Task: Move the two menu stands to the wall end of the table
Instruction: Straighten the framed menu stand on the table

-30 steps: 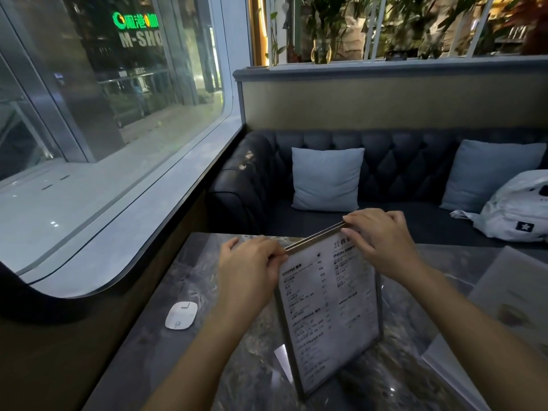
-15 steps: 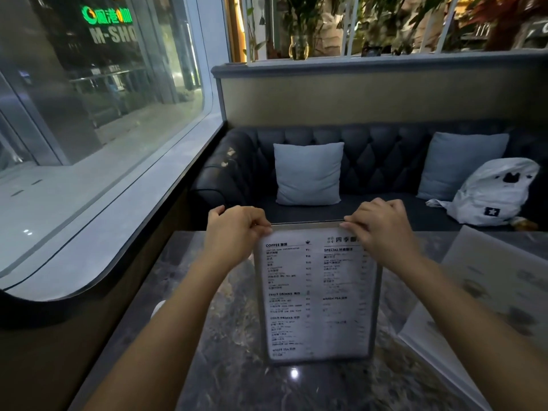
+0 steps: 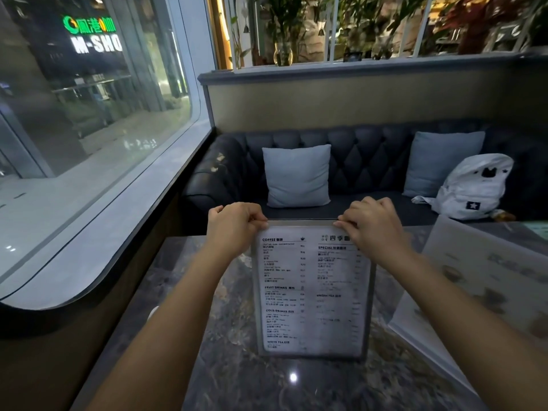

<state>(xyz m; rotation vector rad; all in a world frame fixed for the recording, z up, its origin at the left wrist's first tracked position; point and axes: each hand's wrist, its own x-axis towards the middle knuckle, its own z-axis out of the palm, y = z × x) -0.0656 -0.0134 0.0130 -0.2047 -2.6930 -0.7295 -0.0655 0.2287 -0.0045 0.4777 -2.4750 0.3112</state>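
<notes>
Two hands are on one menu stand, so you are in the first of the two moves, judging by how things lie. Starting at your left, the window wall [image 3: 98, 221] runs along the left edge of the worktop [image 3: 189, 277]; take that side as the wall end, though the task sentence does not say so outright. Next comes your left hand [image 3: 234, 225], its fingers [image 3: 261, 222] closed in a pinch over the top left corner of the menu stand [image 3: 312, 287]. That stand is upright near the middle of the worktop, its printed face towards you and its base down by the marble surface; whether the base touches or is just lifted, you cannot tell from this view. Your right hand [image 3: 372, 225] pinches the top right corner in the same way. Further right, the second menu stand [image 3: 486, 280] leans at the worktop's edge, well apart from both hands and not yet handled.

Your next move calls for carrying the held stand leftward while keeping the grip even at both corners so the frame stays level. Set it down close to the wall side, leaving room beside it for the other stand, then reach right for that one.
</notes>
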